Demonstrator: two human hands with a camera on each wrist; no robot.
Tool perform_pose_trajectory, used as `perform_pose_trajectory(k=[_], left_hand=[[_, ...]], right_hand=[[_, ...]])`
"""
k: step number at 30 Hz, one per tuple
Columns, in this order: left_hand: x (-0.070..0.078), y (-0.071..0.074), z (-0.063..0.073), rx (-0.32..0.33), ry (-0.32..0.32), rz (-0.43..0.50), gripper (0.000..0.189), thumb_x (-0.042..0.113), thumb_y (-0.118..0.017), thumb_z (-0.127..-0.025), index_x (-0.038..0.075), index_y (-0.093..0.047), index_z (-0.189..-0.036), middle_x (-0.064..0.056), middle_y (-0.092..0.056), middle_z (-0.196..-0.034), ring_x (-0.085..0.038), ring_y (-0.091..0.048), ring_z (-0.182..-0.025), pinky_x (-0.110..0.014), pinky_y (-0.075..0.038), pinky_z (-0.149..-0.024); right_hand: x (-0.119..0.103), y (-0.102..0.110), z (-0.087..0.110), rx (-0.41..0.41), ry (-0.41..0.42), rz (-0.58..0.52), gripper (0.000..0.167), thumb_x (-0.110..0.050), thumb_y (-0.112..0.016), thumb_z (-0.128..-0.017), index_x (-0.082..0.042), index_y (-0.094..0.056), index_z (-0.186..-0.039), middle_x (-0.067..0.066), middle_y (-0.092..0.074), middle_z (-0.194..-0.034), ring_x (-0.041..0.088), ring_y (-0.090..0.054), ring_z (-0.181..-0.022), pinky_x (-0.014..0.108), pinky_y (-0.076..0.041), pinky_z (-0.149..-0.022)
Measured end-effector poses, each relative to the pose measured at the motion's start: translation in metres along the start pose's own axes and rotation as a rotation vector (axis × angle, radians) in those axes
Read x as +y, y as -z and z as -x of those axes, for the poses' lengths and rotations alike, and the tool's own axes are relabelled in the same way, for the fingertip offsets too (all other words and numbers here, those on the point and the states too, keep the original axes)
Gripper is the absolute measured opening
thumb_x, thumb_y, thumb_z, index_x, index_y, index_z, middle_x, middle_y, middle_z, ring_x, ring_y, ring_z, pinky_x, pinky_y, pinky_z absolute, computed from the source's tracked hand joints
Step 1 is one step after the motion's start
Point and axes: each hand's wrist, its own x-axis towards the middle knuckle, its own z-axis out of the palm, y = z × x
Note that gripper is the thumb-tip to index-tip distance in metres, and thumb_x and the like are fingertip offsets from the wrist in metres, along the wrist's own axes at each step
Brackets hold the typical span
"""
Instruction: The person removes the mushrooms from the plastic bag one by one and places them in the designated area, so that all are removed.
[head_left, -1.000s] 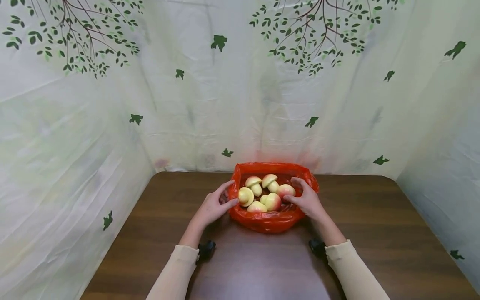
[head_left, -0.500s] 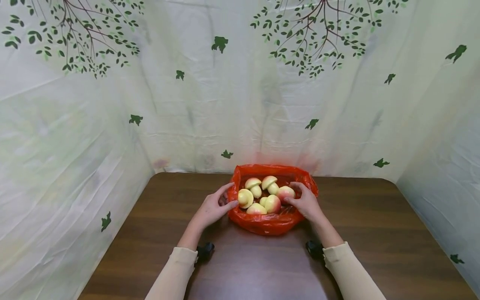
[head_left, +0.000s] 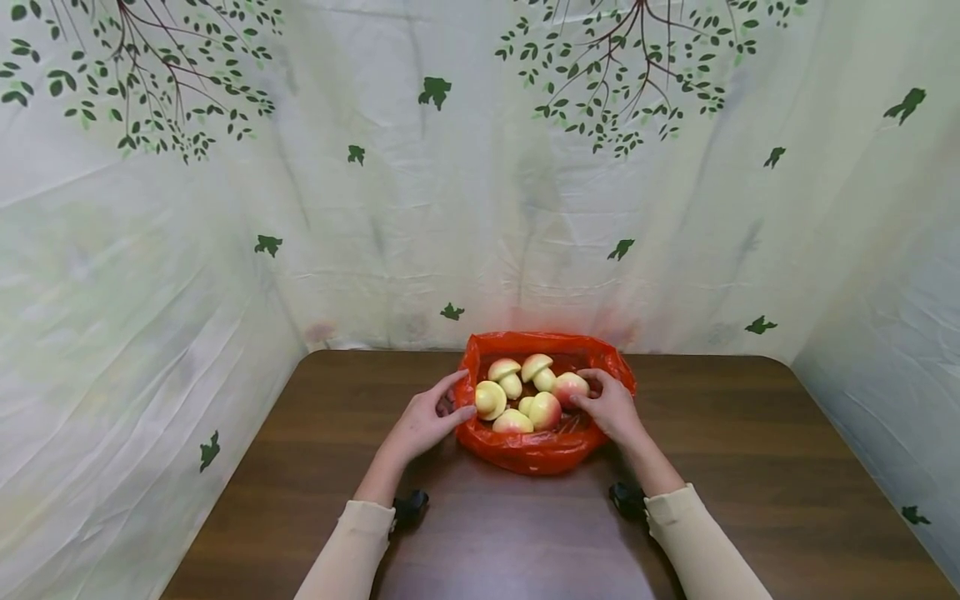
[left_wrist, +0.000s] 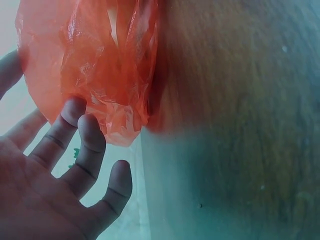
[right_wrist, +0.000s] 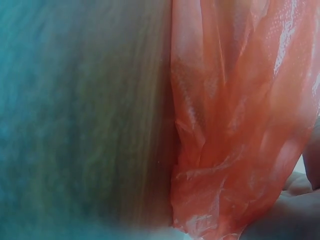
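A red plastic bag (head_left: 528,454) sits near the table's back edge, its mouth spread wide. Inside lie several cream-yellow toy mushrooms with pink-red caps, among them an upright mushroom (head_left: 537,372) at the back and a mushroom (head_left: 491,401) on the left. My left hand (head_left: 426,417) rests against the bag's left side, thumb at the rim; in the left wrist view its loosely bent fingers (left_wrist: 90,135) stand beside the plastic. My right hand (head_left: 611,406) reaches over the right rim, thumb and fingers around the rightmost mushroom (head_left: 570,388). In the right wrist view the bag hides most of that hand.
The brown wooden table (head_left: 750,467) has rounded back corners. Pale cloth (head_left: 390,217) printed with leaves and branches hangs behind it and on both sides. Dark wrist cameras sit under both cuffs.
The whole scene sits slightly lower in the head view. My right hand has shifted a little left, closer around the rightmost mushroom. The left hand keeps its place at the bag.
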Motion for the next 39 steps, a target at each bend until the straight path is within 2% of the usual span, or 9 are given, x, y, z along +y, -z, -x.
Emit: perform_pose_trajectory(k=[9,14,19,22,28,32,39], left_hand=[[-0.004,-0.002,0.004,0.005,0.018,-0.012,0.067,0.046,-0.078,-0.096,0.027,-0.054,-0.156,-0.004,-0.064,-0.097,-0.017,-0.058,-0.083,-0.03,-0.051,-0.069],[-0.004,0.0,0.005,0.007,0.019,-0.012,0.067,0.046,-0.077,-0.096,0.029,-0.053,-0.156,-0.004,-0.063,-0.096,-0.018,-0.058,-0.083,-0.031,-0.05,-0.069],[-0.004,0.001,0.004,0.004,0.01,-0.019,0.068,0.046,-0.077,-0.096,0.027,-0.053,-0.157,-0.005,-0.064,-0.093,-0.017,-0.057,-0.082,-0.03,-0.05,-0.068],[-0.005,0.001,0.004,0.003,0.007,-0.02,0.068,0.046,-0.077,-0.096,0.027,-0.053,-0.157,-0.005,-0.064,-0.092,-0.017,-0.057,-0.081,-0.03,-0.051,-0.067],[-0.004,0.001,0.002,-0.002,-0.002,-0.017,0.068,0.045,-0.077,-0.096,0.026,-0.053,-0.157,-0.005,-0.064,-0.091,-0.018,-0.057,-0.081,-0.03,-0.051,-0.067],[-0.003,0.0,0.0,0.002,0.002,-0.016,0.068,0.044,-0.077,-0.096,0.026,-0.053,-0.157,-0.005,-0.064,-0.091,-0.017,-0.057,-0.081,-0.03,-0.049,-0.067],[0.001,-0.001,-0.001,-0.007,0.01,-0.015,0.068,0.045,-0.077,-0.096,0.026,-0.053,-0.157,-0.005,-0.064,-0.092,-0.017,-0.057,-0.082,-0.03,-0.05,-0.067]], right_hand=[[-0.006,-0.002,0.003,0.035,0.042,-0.048,0.048,-0.011,-0.077,-0.097,0.002,-0.06,-0.141,0.026,-0.066,-0.136,0.042,-0.066,-0.124,0.053,-0.056,-0.106],[-0.017,0.002,0.005,0.038,0.053,-0.108,0.05,-0.013,-0.076,-0.098,0.001,-0.059,-0.143,0.024,-0.064,-0.14,0.041,-0.064,-0.13,0.054,-0.054,-0.108],[-0.03,0.015,0.008,0.023,0.062,-0.138,0.05,-0.016,-0.077,-0.099,-0.002,-0.059,-0.144,0.024,-0.063,-0.142,0.041,-0.063,-0.131,0.052,-0.054,-0.109],[-0.037,0.025,0.01,0.028,0.094,-0.132,0.051,-0.016,-0.077,-0.099,-0.001,-0.058,-0.144,0.025,-0.063,-0.14,0.042,-0.063,-0.13,0.051,-0.055,-0.107],[-0.045,0.05,0.017,0.056,0.102,-0.156,0.053,-0.017,-0.077,-0.099,-0.002,-0.057,-0.146,0.025,-0.061,-0.145,0.043,-0.061,-0.134,0.051,-0.052,-0.109],[-0.047,0.07,0.022,0.071,0.09,-0.187,0.054,-0.021,-0.075,-0.1,-0.004,-0.056,-0.148,0.023,-0.058,-0.148,0.042,-0.06,-0.138,0.043,-0.052,-0.108],[-0.046,0.1,0.03,0.135,0.066,-0.185,0.059,-0.027,-0.073,-0.102,-0.003,-0.052,-0.151,0.023,-0.056,-0.152,0.041,-0.057,-0.14,0.015,-0.052,-0.099]])
